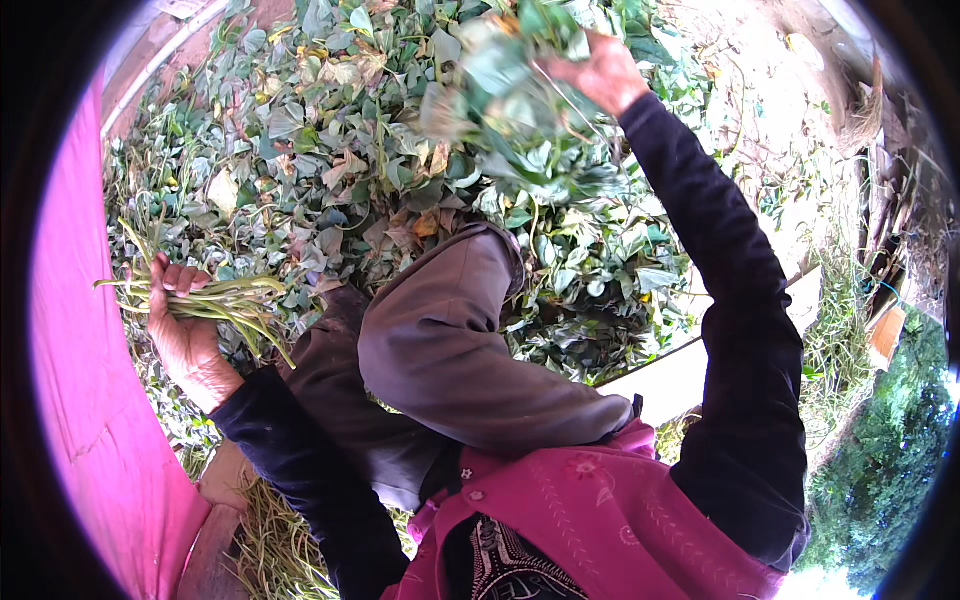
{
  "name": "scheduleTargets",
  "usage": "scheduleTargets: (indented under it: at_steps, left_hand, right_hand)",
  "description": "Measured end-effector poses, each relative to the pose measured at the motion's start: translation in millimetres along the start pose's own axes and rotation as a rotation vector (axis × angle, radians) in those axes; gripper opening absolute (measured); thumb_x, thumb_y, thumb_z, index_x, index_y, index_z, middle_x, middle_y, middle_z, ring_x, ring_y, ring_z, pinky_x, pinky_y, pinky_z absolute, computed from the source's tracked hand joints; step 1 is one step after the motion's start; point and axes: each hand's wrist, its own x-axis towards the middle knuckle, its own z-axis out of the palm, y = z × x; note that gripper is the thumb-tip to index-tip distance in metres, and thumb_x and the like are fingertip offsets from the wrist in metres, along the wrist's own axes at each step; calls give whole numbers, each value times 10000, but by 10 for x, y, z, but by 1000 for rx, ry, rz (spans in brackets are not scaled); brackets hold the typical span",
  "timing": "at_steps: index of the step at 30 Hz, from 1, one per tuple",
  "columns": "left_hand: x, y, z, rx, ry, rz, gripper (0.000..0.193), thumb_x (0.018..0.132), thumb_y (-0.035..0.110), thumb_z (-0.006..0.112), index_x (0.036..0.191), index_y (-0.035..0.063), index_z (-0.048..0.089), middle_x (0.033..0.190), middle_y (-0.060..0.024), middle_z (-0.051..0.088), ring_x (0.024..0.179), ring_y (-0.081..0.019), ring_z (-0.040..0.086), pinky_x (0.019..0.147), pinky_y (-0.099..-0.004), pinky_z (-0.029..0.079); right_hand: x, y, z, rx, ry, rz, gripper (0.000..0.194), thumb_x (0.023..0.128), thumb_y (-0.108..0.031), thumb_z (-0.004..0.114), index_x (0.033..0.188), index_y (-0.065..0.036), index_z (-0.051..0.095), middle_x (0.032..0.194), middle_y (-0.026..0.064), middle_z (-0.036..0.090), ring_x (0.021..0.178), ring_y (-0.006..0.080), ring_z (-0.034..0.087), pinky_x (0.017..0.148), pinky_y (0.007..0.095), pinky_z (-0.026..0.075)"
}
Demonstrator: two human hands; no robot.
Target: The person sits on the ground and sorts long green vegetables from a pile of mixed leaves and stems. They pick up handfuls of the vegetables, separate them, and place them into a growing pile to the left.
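Observation:
My left hand (184, 322) is closed around a bunch of green leafless stems (232, 300) at the left, beside the pink cloth. At the upper right, my right hand (600, 71) holds leafy green vines (517, 90), blurred by motion, with a thin stem hanging near the fingers. Both are above a wide heap of cut leafy vines (300, 142), mostly green with some yellow and brown leaves. My bent knees in grey-brown trousers stand at the heap's near edge. How the vines sit between my right fingers is partly hidden by leaves.
A pink cloth (90, 360) hangs along the left side. More loose stems (277, 540) lie at the lower left beside a wooden piece (214, 555). A pale board (675, 382) lies right of my knee. Sticks and a straw brush (862, 124) are at the far right.

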Motion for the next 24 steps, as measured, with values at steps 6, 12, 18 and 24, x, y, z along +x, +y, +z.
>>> scheduleTargets:
  at_steps: [6, 12, 18, 24]
  left_hand:
    - [8, -41, 41, 21, -16, 18, 209, 846, 85, 557, 1017, -23, 504, 695, 12, 370, 623, -105, 354, 621, -261, 355]
    - [19, -123, 151, -10, -34, -10, 206, 846, 102, 566, 1016, -7, 526, 687, 16, 388, 614, -99, 363, 612, -239, 343]
    - [-33, -74, 106, -22, -2, 46, 201, 838, 98, 571, 1004, -6, 523, 683, 17, 388, 605, -99, 357, 598, -247, 344]
    - [-64, -65, 110, 14, 64, 79, 199, 844, 109, 566, 1005, -1, 524, 674, 20, 389, 593, -98, 355, 584, -255, 351]
  right_hand:
    - [116, -608, -234, 555, 27, -111, 303, 775, -194, 690, 962, -3, 549, 904, 48, 569, 782, 76, 526, 672, 206, 440]
    - [407, -632, -500, -17, -5, -152, 720, 784, -292, 668, 1353, -75, 285, 1114, 166, 517, 937, 247, 542, 842, 348, 446]
    - [-39, 1046, -466, 474, -73, 271, 433, 803, -323, 618, 1043, 34, 569, 744, 106, 619, 642, 139, 568, 559, 265, 462]
    - [-2297, 3415, 659, -764, -552, 453, 533, 800, -530, 504, 1126, -108, 519, 884, 163, 601, 762, 303, 581, 690, 400, 455]
